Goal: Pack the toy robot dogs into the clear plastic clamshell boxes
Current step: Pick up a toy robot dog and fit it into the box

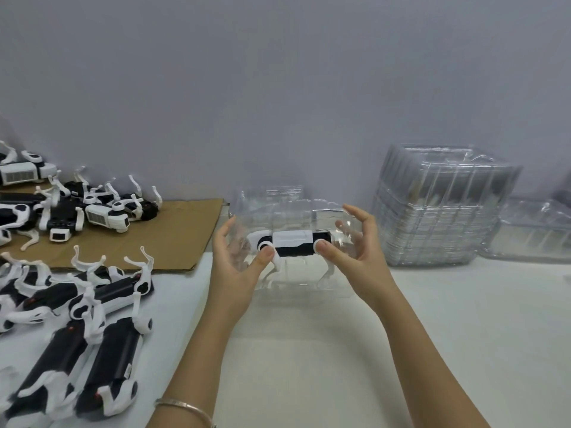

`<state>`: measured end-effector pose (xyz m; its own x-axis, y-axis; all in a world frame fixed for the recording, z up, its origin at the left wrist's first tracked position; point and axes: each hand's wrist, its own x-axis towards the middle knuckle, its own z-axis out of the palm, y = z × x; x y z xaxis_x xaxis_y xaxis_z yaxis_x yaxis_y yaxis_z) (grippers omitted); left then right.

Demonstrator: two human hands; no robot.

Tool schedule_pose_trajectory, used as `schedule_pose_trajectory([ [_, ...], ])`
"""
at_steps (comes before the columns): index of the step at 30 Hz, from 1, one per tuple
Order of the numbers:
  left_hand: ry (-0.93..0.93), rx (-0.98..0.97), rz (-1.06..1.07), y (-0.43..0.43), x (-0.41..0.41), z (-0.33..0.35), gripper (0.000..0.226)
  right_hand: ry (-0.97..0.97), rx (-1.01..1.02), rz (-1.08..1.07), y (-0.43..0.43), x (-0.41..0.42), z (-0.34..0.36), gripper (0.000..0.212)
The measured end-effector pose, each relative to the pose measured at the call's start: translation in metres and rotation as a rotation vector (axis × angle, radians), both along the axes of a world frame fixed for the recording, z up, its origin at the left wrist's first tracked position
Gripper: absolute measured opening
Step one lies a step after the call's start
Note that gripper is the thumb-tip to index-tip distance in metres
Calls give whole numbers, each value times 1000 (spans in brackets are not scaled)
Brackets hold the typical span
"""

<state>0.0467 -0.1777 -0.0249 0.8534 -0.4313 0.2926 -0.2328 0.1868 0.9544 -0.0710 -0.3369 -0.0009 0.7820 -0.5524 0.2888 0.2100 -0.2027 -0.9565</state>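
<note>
Thin, glossy, glare-streaked: clear plastic clamshell box (296,211). Smooth, semi-gloss: black-and-white plastic toy robot dog (293,237). Shiny: stack of clear ribbed plastic boxes (438,217). Matt: brown cardboard sheet (173,233). Smooth, matt: white tabletop (309,350). Polished: silver metal bracelet (185,407).

Toy dogs (77,304) crowd left, clamshell stack (438,211) right; table (309,366) between seems passable.

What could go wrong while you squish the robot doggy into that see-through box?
The thumbs of the left hand and right hand press the toy dog into the clear box. Its thin white legs might bend or snap if they are not lined up. The stack of empty boxes stands close beside the right hand, so a bump might topple it.
</note>
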Motion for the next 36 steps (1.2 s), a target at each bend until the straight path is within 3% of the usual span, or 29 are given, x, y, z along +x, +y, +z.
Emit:
schedule_pose_trajectory([
  [3, 52, -11, -4, 4, 6, -8, 69, 8, -282, -107, 9, -1, 8, 69],
  [9, 322, -135, -158, 12, 24, -32, 80, 120, -752, -142, 53, -1, 34, 70],
  [12, 330, -184, -367, 7, 32, -39, 67, 136, -1070, -282, 86, 4, 35, 69],
  [14, 282, -160, -435, 5, 33, -40, 56, 113, -1166, -327, 100, 6, 35, 68],
  [16, 324, -171, -365, 6, 33, -40, 62, 71, -1121, -355, 95, 6, 37, 61],
  [18, 333, -157, -153, 9, 29, -34, 73, 87, -915, -310, 75, 2, 39, 70],
  [21, 140, -47, 142, 12, 22, -11, 73, 167, -541, -180, 37, -8, 41, 83],
  [24, -85, 19, 285, 12, 15, 22, 80, 206, -271, -82, 8, -14, 37, 83],
  [29, -399, 45, 407, 11, -9, 51, 83, 55, 97, 81, -10, -15, 26, 81],
  [32, -457, 16, 413, 9, -18, 51, 76, -63, 116, 154, -13, -16, 21, 79],
  [36, -456, -33, 398, 10, -14, 44, 72, -119, -24, 120, -10, -16, 18, 76],
])
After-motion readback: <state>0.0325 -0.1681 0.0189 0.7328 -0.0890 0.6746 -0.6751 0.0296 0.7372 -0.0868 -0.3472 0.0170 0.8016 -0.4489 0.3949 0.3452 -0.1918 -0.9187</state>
